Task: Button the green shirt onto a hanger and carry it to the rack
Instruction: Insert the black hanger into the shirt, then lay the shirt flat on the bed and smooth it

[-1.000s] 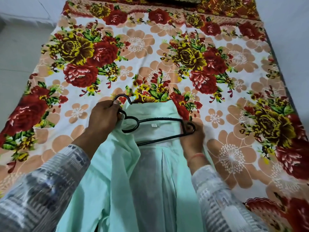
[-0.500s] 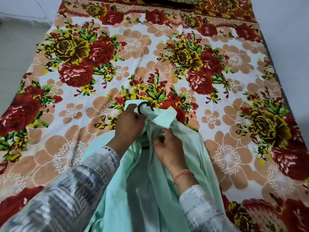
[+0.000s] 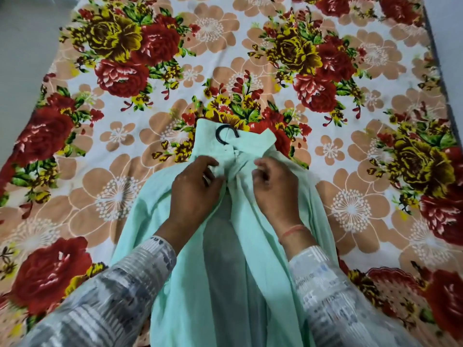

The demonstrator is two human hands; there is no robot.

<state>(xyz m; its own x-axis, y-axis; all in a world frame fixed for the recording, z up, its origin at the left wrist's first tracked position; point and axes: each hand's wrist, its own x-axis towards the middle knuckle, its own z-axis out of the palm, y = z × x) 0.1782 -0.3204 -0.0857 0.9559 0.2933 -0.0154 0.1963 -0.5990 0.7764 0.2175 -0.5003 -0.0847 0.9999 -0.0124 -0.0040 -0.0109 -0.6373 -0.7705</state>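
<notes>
Since half a second ago both hands are sitting lower, just under the collar, and the pale green thin-fabric shirt (image 3: 260, 259) is covering the black hanger (image 3: 226, 136), only its hook showing. The left grip (image 3: 195, 181) and the right grip (image 3: 275, 186) are each pinching a front edge of the shirt, which is lying on the flowered bedsheet (image 3: 120, 196).
</notes>
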